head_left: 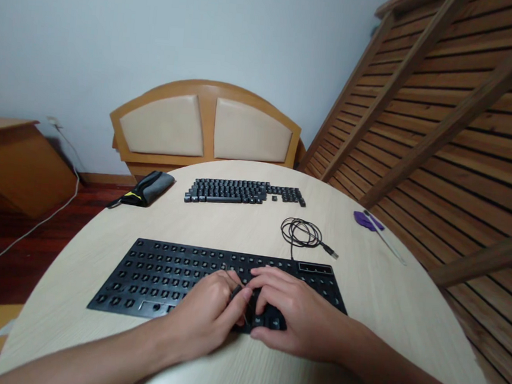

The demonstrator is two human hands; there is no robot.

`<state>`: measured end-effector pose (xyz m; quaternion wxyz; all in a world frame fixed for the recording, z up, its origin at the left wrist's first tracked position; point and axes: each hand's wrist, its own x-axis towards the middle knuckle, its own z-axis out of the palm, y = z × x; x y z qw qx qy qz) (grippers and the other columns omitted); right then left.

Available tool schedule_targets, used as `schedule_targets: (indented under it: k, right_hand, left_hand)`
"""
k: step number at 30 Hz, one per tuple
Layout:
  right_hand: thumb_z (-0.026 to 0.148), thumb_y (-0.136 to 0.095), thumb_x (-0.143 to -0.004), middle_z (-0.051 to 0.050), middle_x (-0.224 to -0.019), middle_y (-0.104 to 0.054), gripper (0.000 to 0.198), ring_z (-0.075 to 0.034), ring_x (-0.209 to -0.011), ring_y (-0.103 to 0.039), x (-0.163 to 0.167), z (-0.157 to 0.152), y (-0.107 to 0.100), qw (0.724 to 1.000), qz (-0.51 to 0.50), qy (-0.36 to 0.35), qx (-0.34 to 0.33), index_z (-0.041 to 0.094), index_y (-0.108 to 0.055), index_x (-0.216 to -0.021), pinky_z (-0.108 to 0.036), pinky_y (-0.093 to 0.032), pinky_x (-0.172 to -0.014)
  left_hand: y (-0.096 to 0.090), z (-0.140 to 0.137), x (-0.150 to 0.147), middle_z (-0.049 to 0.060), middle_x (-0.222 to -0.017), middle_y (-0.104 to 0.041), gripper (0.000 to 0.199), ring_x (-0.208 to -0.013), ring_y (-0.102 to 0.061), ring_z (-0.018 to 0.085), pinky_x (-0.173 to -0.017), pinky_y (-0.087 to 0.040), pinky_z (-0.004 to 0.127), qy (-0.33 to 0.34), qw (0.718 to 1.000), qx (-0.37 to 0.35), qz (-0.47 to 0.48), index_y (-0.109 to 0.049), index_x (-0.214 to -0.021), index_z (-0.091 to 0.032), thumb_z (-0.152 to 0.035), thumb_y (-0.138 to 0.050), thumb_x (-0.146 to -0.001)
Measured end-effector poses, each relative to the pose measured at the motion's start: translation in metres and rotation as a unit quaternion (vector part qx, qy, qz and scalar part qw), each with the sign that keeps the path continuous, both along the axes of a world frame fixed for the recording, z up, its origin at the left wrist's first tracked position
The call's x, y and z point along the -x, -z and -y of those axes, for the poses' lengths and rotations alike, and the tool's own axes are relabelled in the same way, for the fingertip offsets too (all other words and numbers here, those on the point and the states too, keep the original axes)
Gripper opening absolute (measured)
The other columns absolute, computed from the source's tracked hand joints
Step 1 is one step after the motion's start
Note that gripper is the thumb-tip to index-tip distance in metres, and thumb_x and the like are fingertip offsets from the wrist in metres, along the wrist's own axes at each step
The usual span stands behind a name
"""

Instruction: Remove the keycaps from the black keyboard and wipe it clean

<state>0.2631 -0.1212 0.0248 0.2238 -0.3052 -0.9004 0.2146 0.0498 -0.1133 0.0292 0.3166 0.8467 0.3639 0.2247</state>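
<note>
A black keyboard (155, 270) lies on the table in front of me, most of its keycaps off and the small switch mounts bare. A few keycaps (267, 321) are still on it beside my right hand. My left hand (210, 304) is closed around a wire keycap puller (235, 290) with a dark handle; its thin wire loop reaches down to the keys. My right hand (295, 306) rests over the right part of the keyboard, fingers curved and apart, fingertips close to the left thumb and the puller. Whether they touch it is hard to see.
Removed keycaps (229, 191) stand in keyboard-like rows at the back of the round table (111, 251). A coiled USB cable (301, 233) lies behind the keyboard. A grey-black pouch (148, 188) is at the left, a purple cloth (367, 221) and thin stick (390, 245) at the right.
</note>
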Motion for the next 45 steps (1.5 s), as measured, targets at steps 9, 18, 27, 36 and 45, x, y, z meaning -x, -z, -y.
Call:
schedule_targets:
  k: [9, 18, 27, 36, 45]
  right_hand:
    - [0.021, -0.078, -0.070, -0.006, -0.105, -0.073, 0.025, -0.022, -0.116, -0.063, 0.000, -0.004, 0.008, 0.991, -0.107, 0.027, 0.082, 0.021, -0.053, -0.072, -0.046, -0.033, -0.114]
    - [0.025, -0.077, -0.075, -0.003, -0.100, -0.072, 0.020, -0.018, -0.094, -0.068, -0.007, -0.008, -0.005, 0.969, -0.158, 0.092, 0.167, 0.020, -0.058, -0.077, -0.035, -0.050, -0.089]
    - [0.043, -0.067, -0.087, 0.001, -0.074, -0.066, 0.023, -0.015, -0.068, -0.060, -0.024, -0.072, -0.011, 0.953, -0.106, 0.280, 0.055, 0.020, -0.066, -0.094, -0.027, -0.047, -0.066]
    - [0.031, -0.060, -0.091, -0.005, -0.096, -0.075, 0.017, -0.022, -0.088, -0.068, -0.015, -0.148, -0.017, 0.906, 0.181, 0.372, -0.086, 0.024, -0.068, -0.105, -0.029, -0.045, -0.072]
    - [0.029, -0.056, -0.094, -0.013, -0.106, -0.074, 0.022, -0.028, -0.098, -0.069, -0.004, -0.187, -0.001, 0.868, 0.242, 0.425, -0.084, 0.021, -0.068, -0.111, -0.034, -0.048, -0.081]
  left_hand:
    - [0.008, -0.003, -0.001, 0.002, -0.062, -0.062, 0.059, -0.066, -0.059, 0.018, -0.073, -0.046, 0.030, -0.050, 0.980, 0.148, 0.126, -0.053, -0.060, -0.021, -0.050, -0.026, -0.104]
    - [0.004, -0.012, -0.001, 0.003, -0.066, -0.061, 0.056, -0.069, -0.059, 0.019, -0.074, -0.045, 0.030, -0.084, 0.972, 0.141, 0.168, -0.056, -0.064, -0.020, -0.052, -0.031, -0.102]
    - [0.007, -0.023, 0.002, 0.008, -0.095, -0.072, 0.048, -0.097, -0.063, 0.023, -0.091, -0.042, 0.036, -0.082, 0.987, 0.085, 0.111, -0.062, -0.071, -0.020, -0.041, -0.033, -0.103]
    - [0.009, -0.023, 0.003, 0.007, -0.086, -0.070, 0.048, -0.094, -0.064, 0.024, -0.088, -0.045, 0.038, -0.088, 0.991, 0.067, 0.077, -0.071, -0.086, -0.018, -0.042, -0.032, -0.103]
    - [0.012, -0.025, 0.002, 0.007, -0.100, -0.074, 0.049, -0.101, -0.064, 0.023, -0.091, -0.044, 0.037, -0.079, 0.991, 0.065, 0.089, -0.061, -0.069, -0.021, -0.040, -0.033, -0.103]
